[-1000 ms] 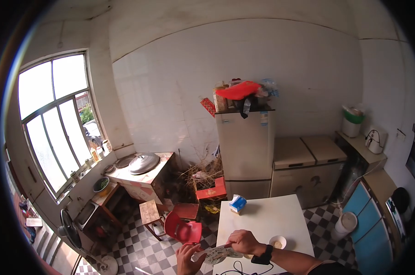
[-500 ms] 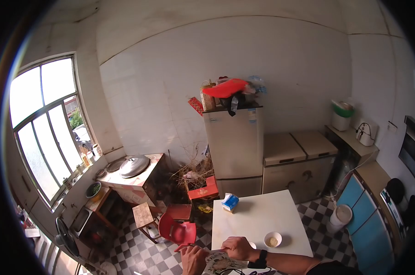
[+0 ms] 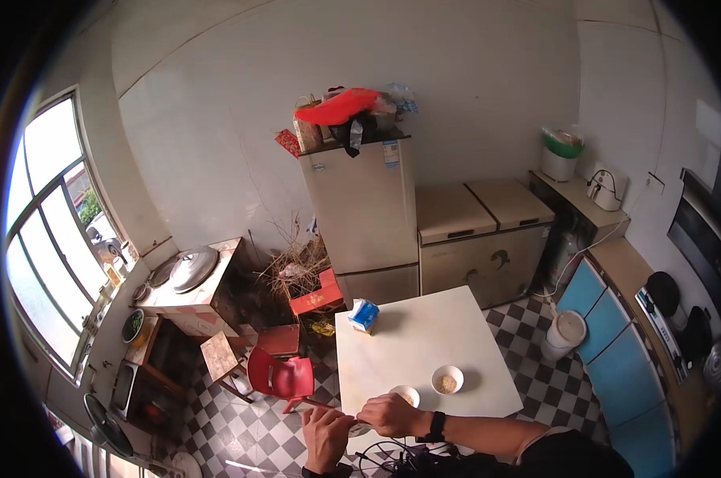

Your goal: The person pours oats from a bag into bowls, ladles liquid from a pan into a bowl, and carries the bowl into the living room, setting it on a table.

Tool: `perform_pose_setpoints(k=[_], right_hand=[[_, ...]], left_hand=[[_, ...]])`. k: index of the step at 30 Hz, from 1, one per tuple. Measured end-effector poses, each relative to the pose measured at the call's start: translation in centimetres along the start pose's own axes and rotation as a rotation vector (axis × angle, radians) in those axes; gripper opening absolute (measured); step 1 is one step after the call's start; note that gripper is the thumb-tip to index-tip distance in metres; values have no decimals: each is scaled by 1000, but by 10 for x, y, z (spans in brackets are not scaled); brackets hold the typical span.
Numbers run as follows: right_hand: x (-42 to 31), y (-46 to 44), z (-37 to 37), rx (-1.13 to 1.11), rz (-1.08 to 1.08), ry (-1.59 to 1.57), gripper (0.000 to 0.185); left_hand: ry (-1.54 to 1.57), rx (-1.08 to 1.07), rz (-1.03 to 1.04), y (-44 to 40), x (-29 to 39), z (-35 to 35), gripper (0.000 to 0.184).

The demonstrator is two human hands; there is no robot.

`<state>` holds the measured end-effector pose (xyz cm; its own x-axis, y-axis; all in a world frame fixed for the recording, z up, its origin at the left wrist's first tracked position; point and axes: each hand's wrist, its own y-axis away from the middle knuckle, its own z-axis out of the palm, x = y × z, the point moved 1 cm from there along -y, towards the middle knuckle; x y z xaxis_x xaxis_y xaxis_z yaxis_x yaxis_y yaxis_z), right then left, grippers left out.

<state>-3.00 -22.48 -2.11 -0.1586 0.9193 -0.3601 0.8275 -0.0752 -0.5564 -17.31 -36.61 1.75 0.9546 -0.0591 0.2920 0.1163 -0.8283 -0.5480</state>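
Observation:
My left hand [image 3: 326, 436] and my right hand [image 3: 391, 416] are close together at the near edge of the white table, fingers closed. Between them they grip the top of a printed packet [image 3: 359, 429], mostly hidden now by my fingers. Just beyond my right hand stands a white bowl [image 3: 409, 391], partly covered by that hand. A second white bowl [image 3: 447, 380] sits farther right; both have pale, grainy food in them. Black cables [image 3: 392, 458] hang below my right wrist.
The white table [image 3: 424, 334] has a blue and white tissue pack [image 3: 364, 315] near its far left corner. A red chair [image 3: 285, 374] and a wooden stool [image 3: 223, 358] stand left. A fridge [image 3: 360, 211] and a chest freezer [image 3: 480, 259] are behind. A white bucket [image 3: 566, 331] stands right.
My view has tilted down and swung right, so more tabletop and the nearer bowl show. My hands have come closer together, and the packet's printed face is now largely hidden.

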Motion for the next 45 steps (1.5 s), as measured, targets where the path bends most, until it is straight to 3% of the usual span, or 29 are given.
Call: perform_pose_setpoints(k=[4, 8, 12, 15, 21, 24, 26, 27, 29, 33, 35, 38, 42, 45], right_hand=[[10, 3, -29, 92, 90, -8, 17], [24, 14, -54, 141, 146, -43, 18], [39, 25, -68, 194, 169, -52, 16], [62, 35, -88, 256, 243, -73, 16], [111, 46, -125, 272, 253, -20, 19], [148, 55, -130, 269, 337, -77, 15], [178, 61, -130, 357, 411, -78, 10], [193, 66, -132, 388, 434, -72, 7], [220, 72, -134, 395, 535, -42, 6], [273, 89, -110, 409, 605, -45, 8], [302, 100, -85, 385, 622, -58, 8], [338, 110, -43, 333, 688, -107, 11], [393, 146, 37, 176, 907, -162, 13], [402, 172, 58, 87, 1068, -181, 14]], left_hand=[[-110, 38, -230, 0, 0, -15, 37], [12, -26, -270, 21, -27, -7, 19], [-61, 2, -260, -7, -2, 10, 18], [53, 127, -376, -26, 5, 20, 18], [14, 123, -209, -75, 6, 52, 23], [59, 22, -319, -103, -2, 83, 17], [196, -55, -529, -116, -2, 94, 59], [214, -40, -570, -115, -6, 100, 63], [190, -38, -626, -101, -24, 112, 67], [135, -92, -765, -39, -44, 115, 54], [131, -201, -931, -1, -49, 114, 39], [164, -219, -1138, 56, -48, 110, 33], [269, -227, -1357, 135, -43, 117, 33], [422, -231, -1490, 175, -39, 133, 36]])
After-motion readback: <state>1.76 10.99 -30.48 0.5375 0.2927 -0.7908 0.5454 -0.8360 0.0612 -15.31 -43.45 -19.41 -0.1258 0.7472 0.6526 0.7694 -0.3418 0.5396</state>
